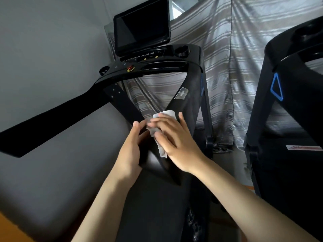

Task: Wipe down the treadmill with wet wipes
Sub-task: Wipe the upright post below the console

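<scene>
Head view: a single camera looks forward and down over both forearms.
Treadmill (189, 95): black frame; the screen (141, 25) and console (150, 62) sit at the far end, well apart from the hands.
Handrail (185, 109): the right-side arm, long axis running from the console down toward the viewer, its near end pointing at the person.
Wet wipe (161, 151): white, crumpled, lying on the handrail's lower stretch, showing above and below the fingers.
Right hand (172, 138): flat and spread, palm pressing the wet wipe onto the handrail.
Left hand (132, 147): curled round the handrail's near end, steadying it; holds no wipe.
Risk: with a flat palm and no pinch, the wipe could bunch up or slip off the sloping rail's edge.
Risk: a stroke carried to the console might press the red stop button (130, 68).
Second machine (288, 102): stands to the right, untouched.
</scene>
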